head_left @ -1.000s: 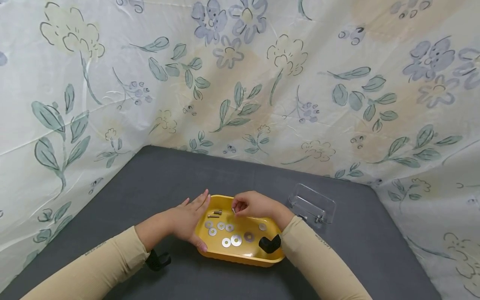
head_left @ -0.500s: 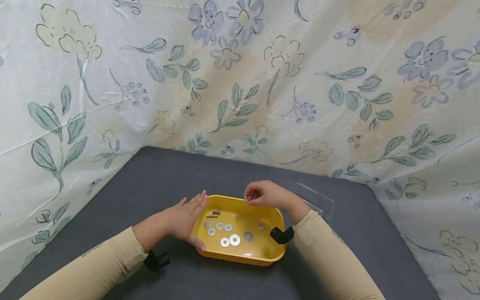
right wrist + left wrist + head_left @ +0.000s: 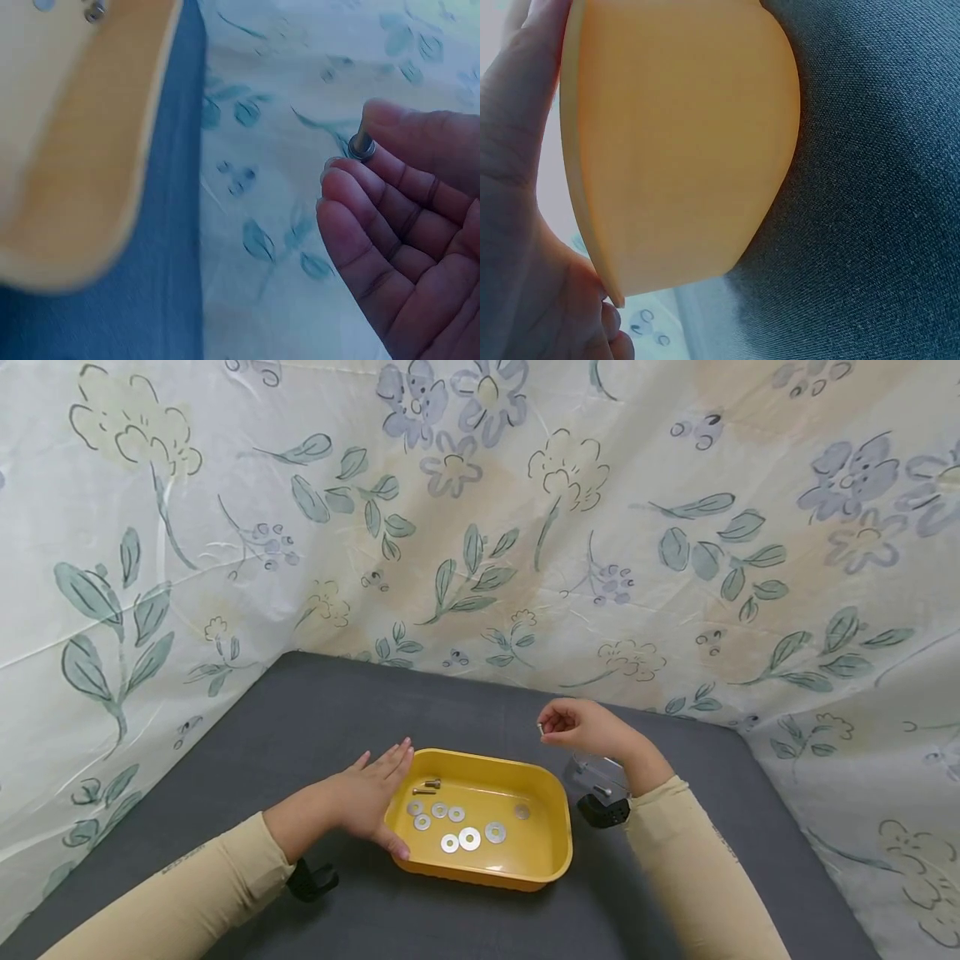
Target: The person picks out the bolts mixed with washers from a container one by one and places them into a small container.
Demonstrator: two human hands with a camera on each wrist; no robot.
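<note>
My left hand (image 3: 367, 797) rests against the left end of a yellow plastic tray (image 3: 525, 856), fingers straight and spread along its rim. In the left wrist view the tray's outer wall (image 3: 682, 150) fills the middle beside the hand (image 3: 525, 150). Raised beyond the tray's far right corner, my right hand (image 3: 588, 729) pinches a small metal bolt (image 3: 363, 144) between thumb and fingers. Inside the tray lie several flat washers (image 3: 469, 838) and, near the far left corner, a short bolt (image 3: 432, 784) and a thinner one (image 3: 424, 792).
A clear plastic box (image 3: 592, 767) stands right of the tray, partly hidden by the right hand and wrist. A bolt (image 3: 602, 790) shows in it. Dark grey cloth (image 3: 360, 693) covers the table, and a floral curtain (image 3: 465, 527) hangs around it.
My right hand has risen out of the tray and moved right, past its far rim, with the bolt pinched in it. The left hand stays on the tray's left end.
</note>
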